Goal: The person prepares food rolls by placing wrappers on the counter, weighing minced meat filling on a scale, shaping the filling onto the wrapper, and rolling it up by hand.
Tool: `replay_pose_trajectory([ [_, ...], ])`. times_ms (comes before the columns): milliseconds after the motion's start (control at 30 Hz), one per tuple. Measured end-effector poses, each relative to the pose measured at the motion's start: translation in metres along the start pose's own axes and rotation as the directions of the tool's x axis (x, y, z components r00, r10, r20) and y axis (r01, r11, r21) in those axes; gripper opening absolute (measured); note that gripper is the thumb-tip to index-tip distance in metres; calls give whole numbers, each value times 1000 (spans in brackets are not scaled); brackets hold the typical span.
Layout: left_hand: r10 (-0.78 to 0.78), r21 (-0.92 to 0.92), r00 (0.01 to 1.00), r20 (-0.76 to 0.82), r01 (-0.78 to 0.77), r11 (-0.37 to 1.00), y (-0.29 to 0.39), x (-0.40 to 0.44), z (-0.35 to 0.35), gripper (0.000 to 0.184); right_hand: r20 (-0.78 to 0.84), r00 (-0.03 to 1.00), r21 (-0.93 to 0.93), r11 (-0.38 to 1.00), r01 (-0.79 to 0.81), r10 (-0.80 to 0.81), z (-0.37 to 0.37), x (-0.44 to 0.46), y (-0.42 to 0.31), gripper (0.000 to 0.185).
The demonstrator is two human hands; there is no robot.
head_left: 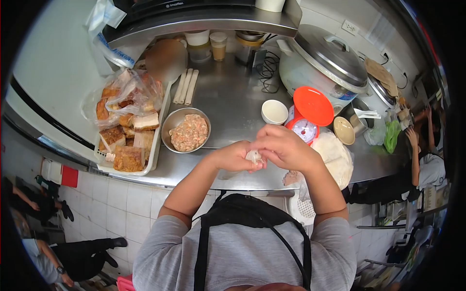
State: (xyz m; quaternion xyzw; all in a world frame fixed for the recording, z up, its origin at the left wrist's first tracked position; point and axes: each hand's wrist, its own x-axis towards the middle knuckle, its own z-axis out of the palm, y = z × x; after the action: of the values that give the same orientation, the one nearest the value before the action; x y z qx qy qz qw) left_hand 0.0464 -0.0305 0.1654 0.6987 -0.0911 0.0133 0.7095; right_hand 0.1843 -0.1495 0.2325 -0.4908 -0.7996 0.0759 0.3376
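Observation:
A small pale dumpling point(253, 155) sits in my left hand point(235, 156), whose fingers curl around it above the front of the steel counter. My right hand point(284, 147) pinches at the top of the same dumpling, its fingertips partly hiding it. To the left of my hands stands a metal bowl point(167, 142) of minced meat filling point(189, 133) with orange bits. Under and beside my right forearm lies a stack of round white wrappers point(336, 162) on plastic. A red kitchen scale point(305, 130) with a red pan stands just beyond my right hand.
At left, a white tray point(154, 157) holds roasted pork pieces point(128, 159), partly under a plastic bag. White rolls point(186, 87) lie behind the metal bowl. A white bowl point(274, 112) and a large lidded cooker point(323, 60) stand at the back. Other people are at both sides.

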Motion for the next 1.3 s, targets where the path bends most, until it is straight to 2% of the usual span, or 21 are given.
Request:
replay_pose_trajectory([
  [100,26,195,993,-116,-3,981,6,-2,3,15,-37,999,-130,991,8,-13,-2,-4,-2,28],
  [200,150,389,877,-456,45,920,15,1,16,13,-213,977,-135,989,-61,32,9,-12,-10,27],
  [300,360,581,739,-569,51,813,7,4,20,16,-351,931,19,995,-97,97,26,-15,-11,25],
  [400,490,732,680,-545,101,674,5,8,23,19,-461,852,143,969,-203,247,43,-15,-3,17],
  [500,535,794,662,-525,154,588,3,9,21,19,-439,737,604,776,-182,515,63,-17,11,10],
  [600,557,828,663,-500,177,531,-2,9,22,21,-342,674,773,604,-195,655,67,-17,8,5],
  [700,573,844,669,-473,156,514,-1,8,24,17,-308,647,695,629,-348,698,68,-20,6,7],
  [767,517,796,694,-501,136,589,-4,7,25,17,-472,746,341,878,-336,469,64,-21,2,10],
  [800,488,769,705,-514,128,626,-5,6,26,17,-511,793,136,942,-307,332,62,-22,-1,11],
  [900,372,667,736,-566,143,731,-12,4,25,17,-451,872,-15,975,-221,190,54,-22,-4,14],
  [1000,339,614,745,-575,119,780,-15,4,28,18,-432,889,-69,977,-204,155,51,-23,-2,14],
  [1100,380,653,725,-574,125,747,-13,5,31,16,-409,871,79,961,-264,273,51,-23,0,14],
  [1200,308,682,765,-565,223,697,-10,3,31,14,-353,711,509,763,-399,608,61,-24,-3,15],
  [1300,366,679,751,-549,146,720,-13,4,30,12,-505,805,128,950,-286,311,67,-28,3,17],
])
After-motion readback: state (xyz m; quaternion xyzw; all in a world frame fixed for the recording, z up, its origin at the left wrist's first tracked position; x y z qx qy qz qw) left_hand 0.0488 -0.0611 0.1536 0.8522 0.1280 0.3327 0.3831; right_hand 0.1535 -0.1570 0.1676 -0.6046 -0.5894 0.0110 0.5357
